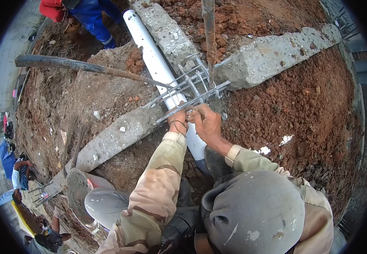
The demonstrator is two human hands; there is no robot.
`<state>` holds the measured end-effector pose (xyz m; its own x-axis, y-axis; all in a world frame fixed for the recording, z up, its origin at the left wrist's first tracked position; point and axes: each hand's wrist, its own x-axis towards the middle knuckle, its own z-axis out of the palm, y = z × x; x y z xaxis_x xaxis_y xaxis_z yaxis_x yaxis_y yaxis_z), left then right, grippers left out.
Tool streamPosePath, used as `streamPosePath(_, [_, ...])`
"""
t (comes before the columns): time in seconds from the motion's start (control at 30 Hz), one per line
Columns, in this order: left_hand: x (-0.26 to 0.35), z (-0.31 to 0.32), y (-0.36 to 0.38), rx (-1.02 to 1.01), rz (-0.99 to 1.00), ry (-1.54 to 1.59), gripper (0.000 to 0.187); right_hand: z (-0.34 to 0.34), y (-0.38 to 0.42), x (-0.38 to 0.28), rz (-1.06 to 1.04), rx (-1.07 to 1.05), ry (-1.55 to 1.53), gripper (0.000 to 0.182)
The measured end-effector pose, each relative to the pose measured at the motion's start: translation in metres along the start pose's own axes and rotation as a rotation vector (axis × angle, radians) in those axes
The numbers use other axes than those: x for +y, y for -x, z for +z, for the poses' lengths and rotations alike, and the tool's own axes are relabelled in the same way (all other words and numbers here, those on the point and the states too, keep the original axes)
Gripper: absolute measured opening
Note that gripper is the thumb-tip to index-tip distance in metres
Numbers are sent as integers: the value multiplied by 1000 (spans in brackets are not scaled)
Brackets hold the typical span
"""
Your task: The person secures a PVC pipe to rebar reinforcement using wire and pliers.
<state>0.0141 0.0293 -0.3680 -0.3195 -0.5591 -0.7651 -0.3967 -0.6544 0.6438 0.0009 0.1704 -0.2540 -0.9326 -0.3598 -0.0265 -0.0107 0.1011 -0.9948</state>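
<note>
Both bare hands are at the near edge of a grey steel rebar cage [197, 83], fingertips together. Left hand [177, 120], dark cord on wrist, is at the cage's near bar, over a long white round plastic pipe [151, 53]; fingers curled in, narrow grip. Right hand [207, 124] just beside it, fingers bent and pinched close to the left fingertips; any small item between them too small to tell. Pipe runs diagonally under the cage, from upper left down to a blue-grey end section [202, 166] near the legs. Cage sits at the junction of rough grey concrete beams: one to the right [276, 57], one to the lower left [114, 137], one up top beside the pipe [169, 36]. Long dark, dirt-smeared bar [86, 66] slants in from the left, its end at the cage; second brown-grey bar [209, 38] stands at the cage's far side. Loose reddish-brown soil [293, 110] around the beams. Camouflage sleeves on both arms; grey clothed knee [255, 211] with white specks at lower right. Person in blue trousers [91, 21] at upper left, more people [21, 171] at far left, well apart from the hands.
</note>
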Motion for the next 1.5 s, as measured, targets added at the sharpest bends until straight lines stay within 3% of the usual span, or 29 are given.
streamPosePath(0.13, [15,5,30,40,1,-40,24,4,-2,7,-2,33,12,4])
streamPosePath(0.2, [4,-14,33,-168,36,205,31,8,0,16,-6,58,-11,4])
streamPosePath(0.27, [9,-35,86,-335,148,303,38,12,1,29,47,80,-34,4])
streamPosePath(0.33, [3,-67,118,-231,131,96,41,18,4,36,86,83,-50,3])
streamPosePath(0.37, [6,-83,125,-192,28,-163,38,20,5,39,126,83,-58,3])
streamPosePath(0.43, [50,-99,166,-428,15,-565,34,25,6,48,119,87,20,2])
streamPosePath(0.5, [121,-97,201,-429,148,-788,26,28,4,51,115,100,100,2])
streamPosePath(0.53, [152,-104,196,-366,300,-910,23,27,4,50,-31,122,204,2])
streamPosePath(0.57, [183,-110,184,-301,458,-1022,21,26,1,49,-185,143,311,3])
streamPosePath(0.63, [239,-109,151,-226,559,-1093,19,24,-5,49,-218,127,324,5])
streamPosePath(0.7, [263,-104,84,-323,670,-1241,19,22,-11,52,-254,119,343,7])
streamPosePath(0.77, [260,-69,49,-188,755,-1525,18,23,-11,58,-255,126,335,8])
streamPosePath(0.83, [233,-42,-6,-533,889,-1284,28,21,-13,56,-239,124,332,7])
streamPosePath(0.9, [203,-21,-51,-547,742,-1394,39,20,-13,53,-217,128,326,6])
streamPosePath(0.97, [182,4,-45,-481,900,-1385,40,21,-12,50,-217,140,295,4])
streamPosePath(1.13, [172,18,-39,-475,698,-1321,29,16,-13,49,-183,89,324,3])
streamPosePath(1.23, [174,12,-47,-655,658,-1057,26,21,-14,54,-244,83,365,4])
streamPosePath(1.3, [179,24,-32,-459,958,-1375,23,26,-17,59,-230,67,383,5])
streamPosePath(1.33, [177,28,-29,-453,991,-1362,19,29,-17,59,-214,48,398,6])
streamPosePath(1.43, [177,33,-13,-520,883,-1181,21,33,-15,57,-177,23,451,6])
streamPosePath(1.5, [185,36,12,-495,786,-1253,22,31,-14,55,-178,44,426,7])
